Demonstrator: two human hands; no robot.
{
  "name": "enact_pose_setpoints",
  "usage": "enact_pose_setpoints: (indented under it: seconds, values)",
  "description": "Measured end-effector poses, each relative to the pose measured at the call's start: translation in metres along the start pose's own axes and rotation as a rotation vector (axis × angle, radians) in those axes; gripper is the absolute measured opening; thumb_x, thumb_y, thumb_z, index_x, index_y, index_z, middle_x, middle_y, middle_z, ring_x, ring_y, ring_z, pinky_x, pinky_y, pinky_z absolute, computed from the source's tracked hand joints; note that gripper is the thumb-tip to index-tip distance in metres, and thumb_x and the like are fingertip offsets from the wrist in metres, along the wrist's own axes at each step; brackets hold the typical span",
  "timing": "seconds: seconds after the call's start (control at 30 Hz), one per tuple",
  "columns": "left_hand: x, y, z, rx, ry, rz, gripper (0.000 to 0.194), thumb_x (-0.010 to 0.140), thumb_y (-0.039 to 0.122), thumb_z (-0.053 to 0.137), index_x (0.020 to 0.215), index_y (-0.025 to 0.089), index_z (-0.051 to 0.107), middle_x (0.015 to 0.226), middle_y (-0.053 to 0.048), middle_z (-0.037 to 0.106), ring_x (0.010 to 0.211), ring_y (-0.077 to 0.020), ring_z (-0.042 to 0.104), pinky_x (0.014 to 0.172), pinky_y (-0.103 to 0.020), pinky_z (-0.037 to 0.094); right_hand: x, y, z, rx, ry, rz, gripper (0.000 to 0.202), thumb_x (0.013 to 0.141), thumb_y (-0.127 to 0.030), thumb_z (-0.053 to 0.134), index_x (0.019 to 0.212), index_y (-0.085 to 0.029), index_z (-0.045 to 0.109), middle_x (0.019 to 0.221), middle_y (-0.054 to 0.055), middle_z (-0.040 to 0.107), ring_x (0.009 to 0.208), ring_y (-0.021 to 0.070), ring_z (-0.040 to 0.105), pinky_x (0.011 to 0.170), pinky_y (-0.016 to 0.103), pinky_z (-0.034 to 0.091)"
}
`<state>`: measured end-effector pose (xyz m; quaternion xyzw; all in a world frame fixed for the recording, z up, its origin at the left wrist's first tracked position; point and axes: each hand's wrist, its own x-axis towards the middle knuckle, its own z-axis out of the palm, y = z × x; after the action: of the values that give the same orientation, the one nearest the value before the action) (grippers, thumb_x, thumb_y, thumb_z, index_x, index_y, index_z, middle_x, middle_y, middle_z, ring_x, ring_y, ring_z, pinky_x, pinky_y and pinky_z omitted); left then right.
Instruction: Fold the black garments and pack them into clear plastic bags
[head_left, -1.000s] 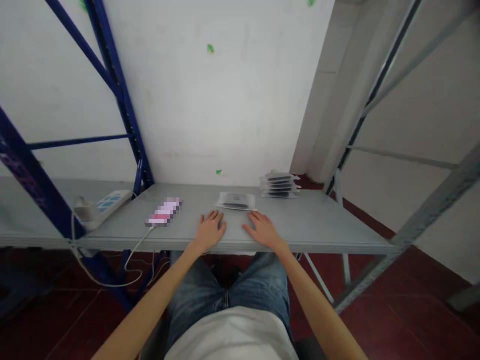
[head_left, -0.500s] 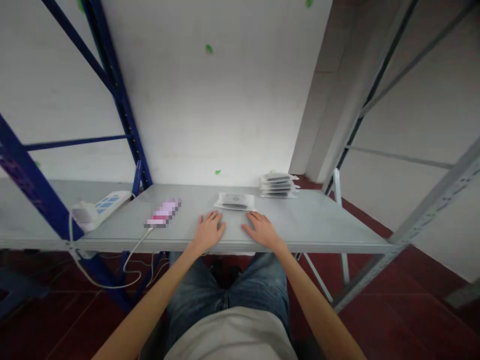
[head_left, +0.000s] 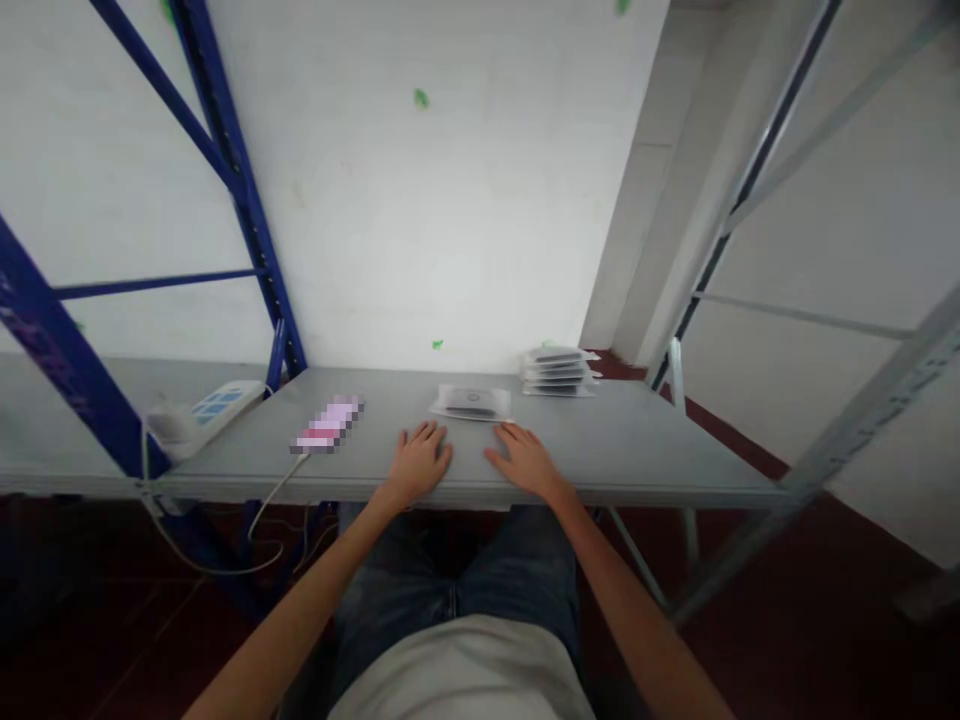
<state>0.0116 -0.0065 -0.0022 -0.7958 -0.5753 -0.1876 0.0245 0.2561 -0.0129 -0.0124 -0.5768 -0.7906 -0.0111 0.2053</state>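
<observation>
My left hand lies flat on the grey tabletop, fingers stretched out and nothing in it. Likewise my right hand rests palm down with its fingers apart, holding nothing. Just beyond the fingertips lies a flat dark item in a clear and white plastic bag; the right fingertips are close to its near edge, and I cannot tell whether they touch it. Farther back to the right, several similar bagged items are piled in a stack.
A phone, its screen blurred out, lies on the left with a white cable hanging over the front edge. A white power strip sits beside the blue post. Metal uprights frame both sides, and a white wall stands behind.
Both hands and the bagged items stay in place. The wall looks brighter and the floor darker; the view has shifted very slightly.
</observation>
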Motion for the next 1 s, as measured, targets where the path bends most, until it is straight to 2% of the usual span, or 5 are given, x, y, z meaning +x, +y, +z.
enact_pose_setpoints:
  seconds: [0.33, 0.43, 0.57, 0.77, 1.0]
  values:
    - [0.0, 0.002, -0.002, 0.001, 0.003, -0.009, 0.046, 0.105, 0.038, 0.042, 0.145, 0.023, 0.057, 0.16, -0.012, 0.052, 0.151, -0.0288, 0.043, 0.124, -0.057, 0.029, 0.002, -0.007, -0.01, 0.029, 0.16, 0.009, 0.046, 0.105, -0.042, 0.048, 0.143, -0.021, 0.061, 0.144, 0.012, 0.065, 0.133, 0.0271, 0.058, 0.116, 0.041, 0.043]
    - [-0.001, 0.001, -0.002, 0.008, -0.001, 0.001, 0.046, 0.105, 0.038, 0.041, 0.146, 0.023, 0.057, 0.159, -0.013, 0.052, 0.151, -0.0299, 0.042, 0.124, -0.059, 0.029, 0.02, -0.012, -0.011, 0.015, 0.254, -0.027, 0.051, 0.104, -0.037, 0.048, 0.151, -0.019, 0.054, 0.154, 0.012, 0.056, 0.141, 0.0269, 0.05, 0.119, 0.041, 0.039]
    - [-0.001, 0.0, -0.001, 0.012, 0.01, 0.011, 0.046, 0.105, 0.037, 0.041, 0.146, 0.023, 0.056, 0.16, -0.013, 0.051, 0.151, -0.0302, 0.043, 0.124, -0.06, 0.03, 0.06, -0.018, -0.002, -0.063, 0.152, -0.126, 0.06, 0.099, -0.029, 0.053, 0.157, -0.014, 0.046, 0.162, 0.015, 0.045, 0.149, 0.0281, 0.04, 0.125, 0.043, 0.031]
    - [0.0, -0.002, 0.0, 0.011, 0.01, 0.013, 0.045, 0.105, 0.037, 0.042, 0.145, 0.022, 0.057, 0.16, -0.013, 0.051, 0.151, -0.0293, 0.043, 0.124, -0.059, 0.03, 0.101, -0.022, 0.002, -0.223, 0.04, -0.107, 0.05, 0.099, -0.016, 0.048, 0.148, -0.019, 0.055, 0.148, 0.015, 0.06, 0.136, 0.0274, 0.054, 0.114, 0.043, 0.042]
    - [0.0, -0.001, -0.002, 0.002, -0.001, 0.013, 0.047, 0.106, 0.037, 0.04, 0.147, 0.02, 0.055, 0.16, -0.013, 0.051, 0.152, -0.0292, 0.042, 0.124, -0.06, 0.029, 0.117, -0.021, -0.033, -0.294, 0.033, -0.21, 0.046, 0.1, -0.006, 0.039, 0.138, -0.017, 0.062, 0.135, 0.016, 0.069, 0.127, 0.028, 0.059, 0.108, 0.041, 0.045]
